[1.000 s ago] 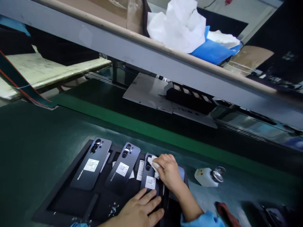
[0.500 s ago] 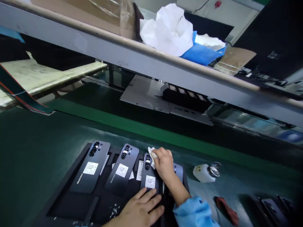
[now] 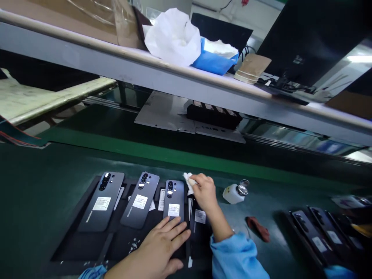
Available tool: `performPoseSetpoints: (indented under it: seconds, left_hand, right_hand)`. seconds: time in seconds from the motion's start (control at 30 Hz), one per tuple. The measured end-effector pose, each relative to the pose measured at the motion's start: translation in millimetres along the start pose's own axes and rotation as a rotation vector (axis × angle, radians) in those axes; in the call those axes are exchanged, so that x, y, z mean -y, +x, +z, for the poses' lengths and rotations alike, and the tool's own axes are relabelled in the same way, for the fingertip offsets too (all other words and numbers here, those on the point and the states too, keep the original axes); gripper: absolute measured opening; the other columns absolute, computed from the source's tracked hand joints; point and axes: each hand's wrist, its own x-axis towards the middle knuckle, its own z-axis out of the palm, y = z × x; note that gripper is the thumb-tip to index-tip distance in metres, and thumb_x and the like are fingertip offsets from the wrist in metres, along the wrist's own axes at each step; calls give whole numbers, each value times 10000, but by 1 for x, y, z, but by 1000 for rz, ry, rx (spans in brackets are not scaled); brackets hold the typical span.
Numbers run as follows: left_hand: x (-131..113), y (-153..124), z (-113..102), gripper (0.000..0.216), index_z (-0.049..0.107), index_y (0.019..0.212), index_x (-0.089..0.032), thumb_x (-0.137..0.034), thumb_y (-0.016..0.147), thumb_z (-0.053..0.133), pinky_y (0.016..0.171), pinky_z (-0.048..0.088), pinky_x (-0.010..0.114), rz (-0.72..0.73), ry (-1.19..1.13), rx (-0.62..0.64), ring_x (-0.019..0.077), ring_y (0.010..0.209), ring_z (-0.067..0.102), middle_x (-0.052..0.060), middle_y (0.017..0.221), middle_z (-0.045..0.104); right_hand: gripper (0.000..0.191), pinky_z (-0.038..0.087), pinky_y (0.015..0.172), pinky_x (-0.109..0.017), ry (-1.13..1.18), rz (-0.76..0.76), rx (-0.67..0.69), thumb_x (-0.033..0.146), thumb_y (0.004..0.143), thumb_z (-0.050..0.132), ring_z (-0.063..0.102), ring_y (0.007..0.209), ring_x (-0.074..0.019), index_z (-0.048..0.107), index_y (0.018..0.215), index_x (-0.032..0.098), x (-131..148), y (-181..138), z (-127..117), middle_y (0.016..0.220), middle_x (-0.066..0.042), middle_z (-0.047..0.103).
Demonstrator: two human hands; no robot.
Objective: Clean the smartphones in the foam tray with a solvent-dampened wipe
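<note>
Several grey smartphones lie back up in a black tray (image 3: 69, 248), each with a white label: a left phone (image 3: 99, 213), a second phone (image 3: 136, 213) and a third phone (image 3: 174, 197). My left hand (image 3: 158, 242) lies with fingers spread over the lower end of the third phone. Pinched in my right hand (image 3: 205, 192) is a crumpled white wipe (image 3: 189, 183), just right of that phone's top edge. Below my right wrist shows a white label (image 3: 200, 216) on a dark surface, partly hidden by the arm.
A white pump bottle (image 3: 232, 193) and a brown-red cloth (image 3: 258, 228) lie to the right. Further right, more phones (image 3: 310, 230) sit in a dark tray. Above the green bench runs a shelf edge (image 3: 162, 73) bearing white paper (image 3: 174, 38) and a blue packet (image 3: 215, 62).
My right hand with the wipe has come off the third phone's camera area, to the right of its top edge. My left hand stays on that phone. The view has shifted to the right.
</note>
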Motion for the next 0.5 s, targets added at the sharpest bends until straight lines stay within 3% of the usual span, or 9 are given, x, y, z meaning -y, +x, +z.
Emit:
performPoseSetpoints:
  seconds: [0.1,0.2,0.27,0.33,0.43,0.5]
  left_hand:
    - [-9,3,0,749,192,1498,-386,-393,875,608,1189,163,500,-62,-27,16,246,1454,143,-52,1572,182]
    - [-30,20,-1,698,257,1496,-319,-381,883,587,1180,181,509,-86,-18,56,266,1451,152,0,1572,192]
    - [-45,39,4,672,305,1484,-278,-404,889,589,1180,148,524,20,13,75,281,1448,157,44,1567,208]
    - [-52,58,13,674,333,1474,-244,-455,889,591,1177,109,542,143,51,76,294,1450,141,84,1565,208]
    - [-48,77,29,705,319,1479,-221,-558,897,531,1168,84,564,212,107,51,299,1456,89,116,1567,183]
    - [-41,81,36,715,298,1487,-229,-599,903,482,1165,86,567,217,125,38,294,1458,72,114,1569,174]
  right_hand:
    - [142,366,700,-248,250,94,-68,277,885,578,551,751,-131,701,891,208,-26,-24,-43,822,-8,613]
    - [140,377,664,-241,299,126,-82,291,880,595,544,726,-129,704,884,203,-43,-46,-67,805,-8,605]
    - [130,372,711,-252,251,101,-44,236,879,585,549,760,-133,711,896,213,-44,-51,-63,818,-10,614]
    - [161,344,780,-277,168,32,80,164,866,576,552,806,-138,718,897,233,-37,-47,-49,833,-4,624]
    - [232,283,807,-306,-4,-73,291,76,815,587,539,823,-136,715,863,264,-24,-36,-28,833,15,623]
    - [241,265,800,-310,-74,-117,354,63,791,598,525,820,-137,703,855,270,-22,-31,-22,833,23,616]
